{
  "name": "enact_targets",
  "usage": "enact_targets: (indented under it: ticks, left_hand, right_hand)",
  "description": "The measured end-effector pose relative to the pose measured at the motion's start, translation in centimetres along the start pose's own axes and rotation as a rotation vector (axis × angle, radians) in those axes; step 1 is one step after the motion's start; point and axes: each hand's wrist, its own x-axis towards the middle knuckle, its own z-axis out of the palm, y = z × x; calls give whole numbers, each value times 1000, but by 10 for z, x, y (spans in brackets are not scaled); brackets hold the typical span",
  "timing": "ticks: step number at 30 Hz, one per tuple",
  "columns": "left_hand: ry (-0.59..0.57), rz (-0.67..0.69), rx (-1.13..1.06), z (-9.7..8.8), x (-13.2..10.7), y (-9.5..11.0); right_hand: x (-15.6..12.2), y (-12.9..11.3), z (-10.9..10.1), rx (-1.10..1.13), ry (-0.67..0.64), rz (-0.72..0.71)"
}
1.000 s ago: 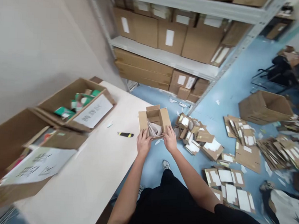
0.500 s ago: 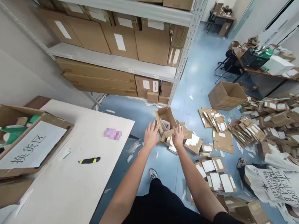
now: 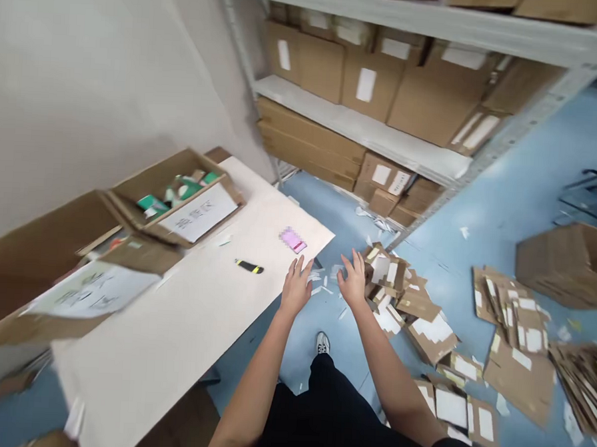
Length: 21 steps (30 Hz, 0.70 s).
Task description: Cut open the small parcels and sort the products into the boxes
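Note:
My left hand (image 3: 296, 287) hangs by the edge of the white table (image 3: 193, 331), its fingers apart and nothing in them. My right hand (image 3: 353, 280) is over the floor to its right, also empty with fingers spread. Near the table's corner lies a pink item (image 3: 293, 239), partly blurred out, just beyond my left hand. A black and yellow box cutter (image 3: 249, 266) rests on the tabletop to the left. Beside my right hand is a heap of cardboard boxes (image 3: 425, 333) on the floor.
Open cartons (image 3: 193, 221) with paper signs line the table's wall side, one holding green packages. A metal shelf (image 3: 363, 133) full of boxes stands ahead. Flattened cardboard (image 3: 519, 380) and a large open carton (image 3: 561, 264) lie on the right, with paper scraps between.
My hands have let go of the small open cardboard box and come away from it. The view has swung left toward the table, bringing a second signed carton into sight.

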Motion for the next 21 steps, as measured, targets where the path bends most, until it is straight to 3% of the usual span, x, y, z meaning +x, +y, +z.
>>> enact_targets:
  ticks: [5,10,15,21]
  left_hand:
    - [117,-232,36,-53,-71,-66]
    - [320,-496,96,-106,-170,-123]
    - [447,-720,71,-140,-297,-168]
    - [600,-1047,15,-158,-490,-215]
  right_hand:
    - [13,-82,47,57,-210,-205]
    - [-20,-186,92,144,-344,-430]
    - [-93,-300,135,275,-487,-650]
    - [-229,-441,182,388,-737,-937]
